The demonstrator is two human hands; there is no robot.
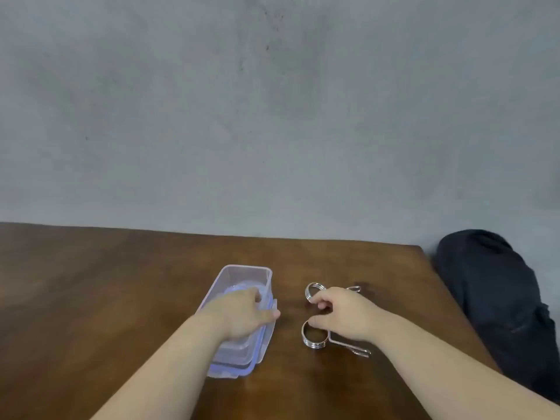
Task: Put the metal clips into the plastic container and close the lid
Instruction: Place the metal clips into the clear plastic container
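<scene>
On the table [121, 298], our left hand [242, 316] steadies the plastic container [242, 277]; our right hand [342, 313] pinches one metal clip [313, 291], whose springy coil could slip free.

head view | worn high, faces forward-down | near table [121, 298] | far wall [272, 116] fills top, slightly blurred
</scene>
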